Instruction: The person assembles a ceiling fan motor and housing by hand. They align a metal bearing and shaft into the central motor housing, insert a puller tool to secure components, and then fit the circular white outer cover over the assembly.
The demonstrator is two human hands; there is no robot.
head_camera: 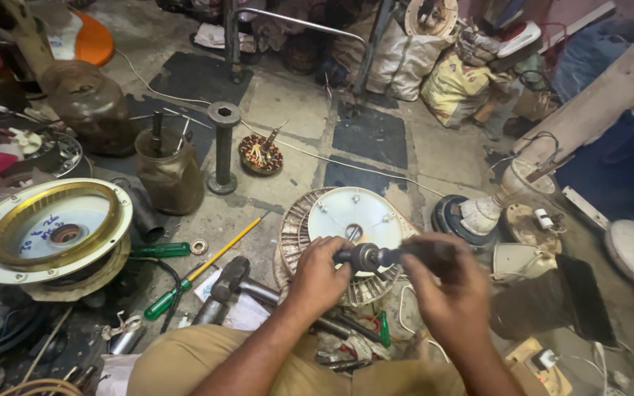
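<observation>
Both my hands hold a dark metal shaft tool (372, 257) level above a white ribbed fan motor housing (346, 220) on the floor. My left hand (321, 275) grips the tool's thicker left end. My right hand (445, 282) is closed around its right part, hiding that end. The housing's centre hole sits just behind the tool. My knees in tan trousers (185, 359) fill the bottom of the view.
A hammer (232, 282), green-handled screwdrivers (163, 249) and a yellow-shafted one (218, 257) lie left of the housing. A round cover with a brass-coloured ring (45, 227), a rusty jar (170, 172), a wound stator (260, 155), a metal spool stand (223, 147) and more fan parts (522, 220) crowd the concrete floor.
</observation>
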